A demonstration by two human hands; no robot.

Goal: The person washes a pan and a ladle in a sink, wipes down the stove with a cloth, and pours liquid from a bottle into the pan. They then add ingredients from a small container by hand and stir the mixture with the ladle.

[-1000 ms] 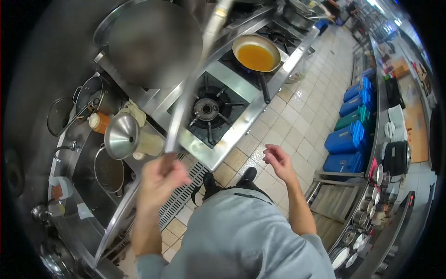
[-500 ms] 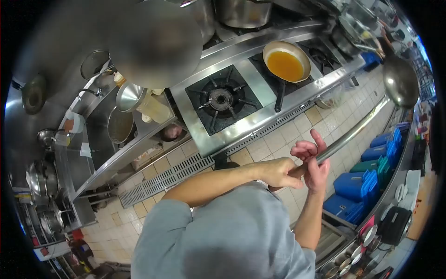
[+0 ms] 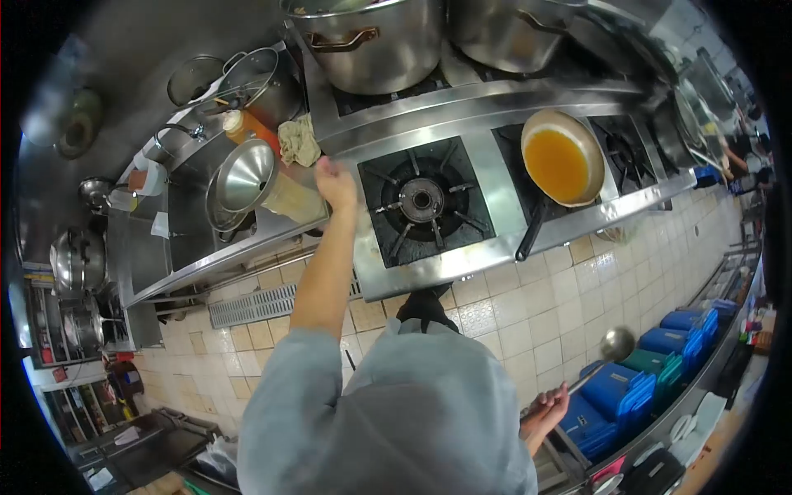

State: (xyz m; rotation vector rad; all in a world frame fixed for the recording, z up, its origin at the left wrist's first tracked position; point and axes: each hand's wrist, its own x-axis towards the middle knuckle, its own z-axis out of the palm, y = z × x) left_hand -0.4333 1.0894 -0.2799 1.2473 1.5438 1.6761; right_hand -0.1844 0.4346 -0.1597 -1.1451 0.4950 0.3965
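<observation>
My left hand (image 3: 336, 183) reaches out over the left edge of the stove, beside a crumpled pale cloth (image 3: 299, 140). Its fingers look loosely extended, and I see nothing in them. Close by are a cloudy plastic container (image 3: 294, 200), a metal funnel-like bowl (image 3: 246, 175) and an orange squeeze bottle (image 3: 250, 129). Low on the right, my right hand (image 3: 546, 410) is closed around the handle of a long metal ladle. The ladle's round bowl (image 3: 617, 343) hangs out over the floor near the blue bins.
A frying pan (image 3: 563, 158) with orange-yellow liquid sits on the right burner, its handle jutting over the front edge. Large steel pots (image 3: 371, 49) stand behind. A bare burner (image 3: 421, 200) lies in front of me. Blue bins (image 3: 612, 388) line the right; a sink (image 3: 194, 216) is left.
My hands have parted: the left moved from the ladle handle to beside the cloth, while the right lowered the ladle. A blurred grey round shape at upper left is gone.
</observation>
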